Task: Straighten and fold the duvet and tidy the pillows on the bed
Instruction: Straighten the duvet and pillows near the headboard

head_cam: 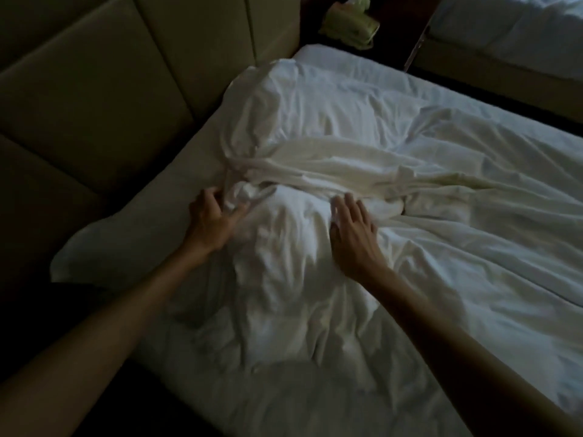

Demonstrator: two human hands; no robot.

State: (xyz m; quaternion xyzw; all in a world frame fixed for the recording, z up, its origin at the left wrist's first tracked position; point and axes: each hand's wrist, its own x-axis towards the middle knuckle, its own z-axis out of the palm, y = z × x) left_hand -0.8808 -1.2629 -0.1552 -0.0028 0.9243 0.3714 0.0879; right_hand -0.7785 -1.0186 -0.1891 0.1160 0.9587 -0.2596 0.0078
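Duvet [284,294], bunched near the bed's head edge, is pinched by the left hand [212,219] and pressed by the flat, open-fingered right hand [353,238]. Straightening seems in hand, and an outward pull is needed.

The duvet [457,247] and pillow [284,241] are finished in plain white; the cloth [331,165] across them in cream; the headboard [94,89] in beige.

Two bare forearms reach forward from the lower edge, both stretched out. The left hand [209,220] curls its fingers and thumb round a bunched fold of white fabric [239,197]. The right hand [355,230] lies palm down, fingers straight and close together
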